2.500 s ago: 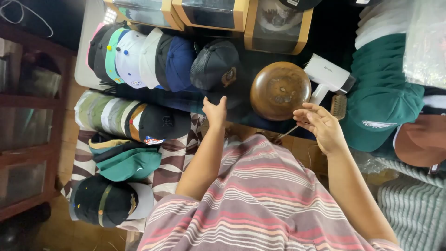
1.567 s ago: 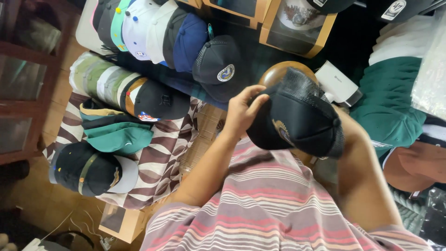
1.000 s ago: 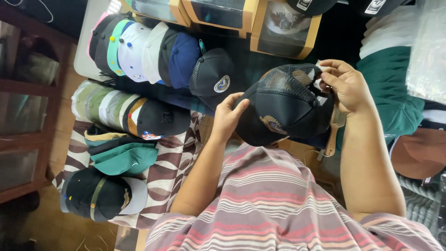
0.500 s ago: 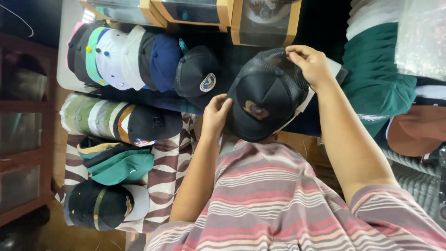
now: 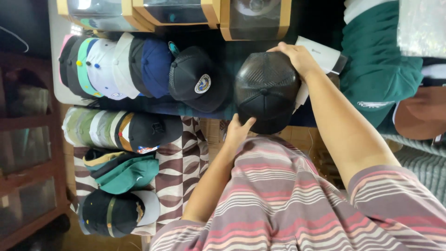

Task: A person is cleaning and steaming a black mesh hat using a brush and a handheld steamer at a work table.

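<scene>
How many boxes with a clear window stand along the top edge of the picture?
3, side by side: left box, middle box, right box above the black cap. More may be hidden beyond the frame.

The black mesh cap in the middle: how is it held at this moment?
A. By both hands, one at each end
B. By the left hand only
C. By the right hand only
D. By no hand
A: the left hand grips the near edge of the black mesh cap, and the right hand presses on its far side.
</scene>
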